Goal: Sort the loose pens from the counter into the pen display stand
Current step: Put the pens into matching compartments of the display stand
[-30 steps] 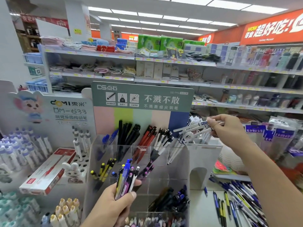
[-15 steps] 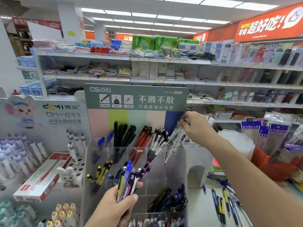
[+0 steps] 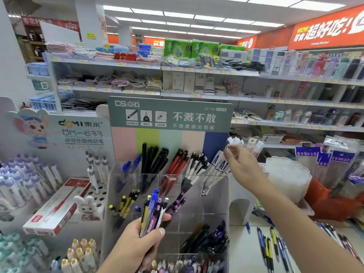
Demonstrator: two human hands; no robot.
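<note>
rows of fluorescent ceiling panels flood the shop with bright, even white light, leaving only faint shadows. wide-angle distortion bends the shelves at the left and right edges. the right hand is smeared by motion blur, and far shelves look soft.
</note>
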